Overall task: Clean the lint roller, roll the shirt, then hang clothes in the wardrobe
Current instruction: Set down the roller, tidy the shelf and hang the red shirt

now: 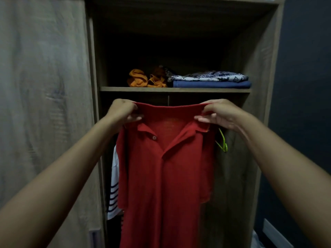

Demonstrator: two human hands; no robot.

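A red polo shirt hangs in front of the open wardrobe, its collar held up just below the shelf. My left hand pinches the collar's left end. My right hand pinches the collar's right end. A green hanger pokes out from behind the shirt's right shoulder; most of it is hidden, and I cannot tell whether the shirt sits on it. No lint roller is in sight.
A white garment with dark stripes hangs behind the red shirt on the left. The shelf carries orange cloths and folded blue and patterned clothes. A wardrobe door stands at the left, a dark wall at the right.
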